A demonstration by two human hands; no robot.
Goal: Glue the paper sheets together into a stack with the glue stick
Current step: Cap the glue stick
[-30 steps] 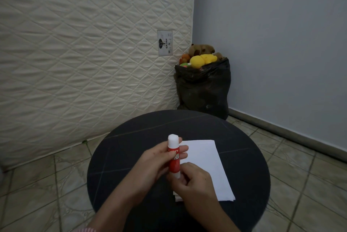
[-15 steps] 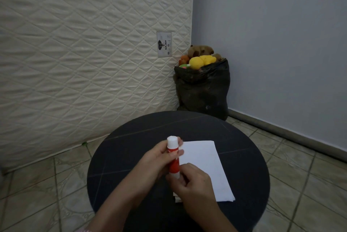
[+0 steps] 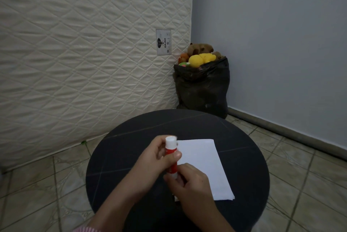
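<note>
A red glue stick (image 3: 171,153) with a white cap stands upright above the round black table (image 3: 131,149). My left hand (image 3: 152,160) wraps around its upper part, fingers at the cap. My right hand (image 3: 189,183) pinches the white base of the stick from below. White paper sheets (image 3: 204,164) lie flat on the table just right of both hands; my right hand hides their near left corner. How many sheets lie there I cannot tell.
A quilted cream mattress (image 3: 84,53) leans upright behind the table. A black bag (image 3: 202,89) filled with plush toys stands in the corner by the grey wall. Tiled floor (image 3: 300,184) surrounds the table.
My left hand has slid up the glue stick toward the cap, and the stick sits slightly lower. My right hand stays at the base. The paper has not moved.
</note>
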